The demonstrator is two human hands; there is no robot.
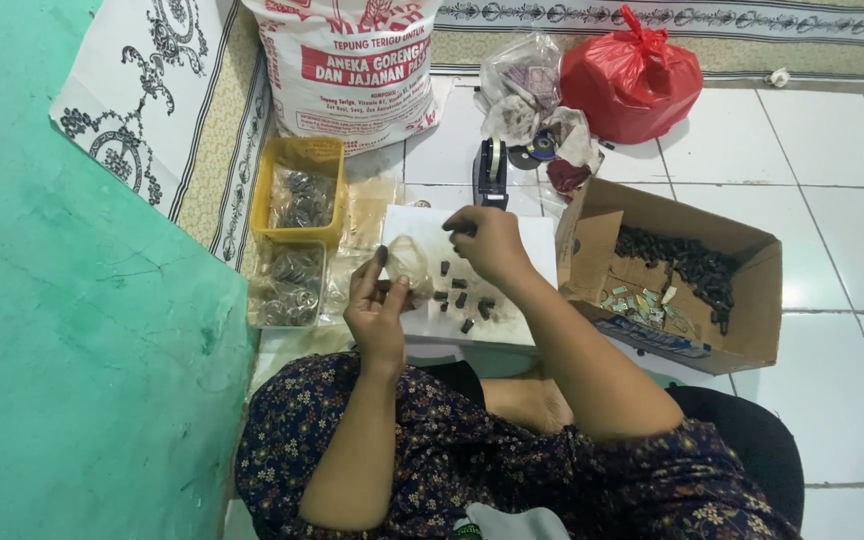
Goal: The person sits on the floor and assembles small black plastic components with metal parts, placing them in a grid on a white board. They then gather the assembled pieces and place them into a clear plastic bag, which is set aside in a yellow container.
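From my feed the room is evenly and fairly brightly lit, with soft light that seems to come from overhead. The white floor tiles (832,200) show a mild sheen but no harsh glare. Shadows are faint and short, darkest inside the cardboard box (752,300). The red plastic bag (632,85) carries small highlights. Detail is slightly soft, and lines bend a little near the edges.

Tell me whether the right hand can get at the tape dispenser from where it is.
Probably yes. The right hand hovers over the white board, and the black tape dispenser stands just beyond it on the floor, with nothing between them.
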